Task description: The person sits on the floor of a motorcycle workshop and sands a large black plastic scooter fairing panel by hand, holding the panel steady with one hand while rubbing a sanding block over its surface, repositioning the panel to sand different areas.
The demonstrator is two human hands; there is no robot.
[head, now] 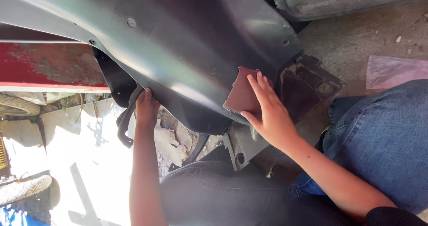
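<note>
Outdoors on a dusty concrete floor (356, 43), bright sun at the left, a red, weathered metal panel (49, 67) along the left edge and two tyres (22, 188) lying at the far left. From the head camera, the big thing is a dark grey plastic body panel (187, 43), curved and glossy, propped over the person's denim-clad knees (383, 137). The right hand (269, 114) lies flat on a reddish-brown sheet of sandpaper (243, 94), fingers stretched out and close together, thumb tucked under the sheet's near edge, pressing it against the panel's lower right rim. The left hand (146, 108) steadies the panel's lower left edge, fingers curled round the rim beside a black curved bracket (125, 123); how firmly it clamps I cannot tell. A pinkish plastic bag (394, 70) lies on the floor at the right, well apart. To sand well here, I judge flat, even finger pressure matters, keeping the sheet from creasing over the curve, and the left hand should hold the rim hard so that the panel does not rock. The sheet sits close to the edge, so short strokes look safer.
</note>
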